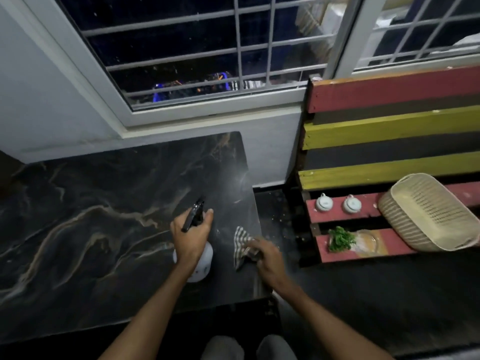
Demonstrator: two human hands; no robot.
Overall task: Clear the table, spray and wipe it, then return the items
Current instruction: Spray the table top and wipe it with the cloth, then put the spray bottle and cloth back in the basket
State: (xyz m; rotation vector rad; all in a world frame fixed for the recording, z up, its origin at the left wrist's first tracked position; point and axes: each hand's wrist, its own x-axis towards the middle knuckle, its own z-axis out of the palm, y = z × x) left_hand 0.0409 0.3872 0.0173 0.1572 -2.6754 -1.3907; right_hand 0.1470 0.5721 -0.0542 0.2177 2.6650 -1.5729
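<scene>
While my left hand (pixel 191 236) grips one white spray bottle (pixel 201 263) by its black trigger head above the dark marbled table (pixel 78 229), my right hand (pixel 265 257) is closed on one checked cloth (pixel 240 242) near the table's right edge. Off to the right, on a striped bench (pixel 389 126), I count two small white jars (pixel 324 203), one bunch of greens (pixel 340 239) and one cream basket (pixel 426 216).
</scene>
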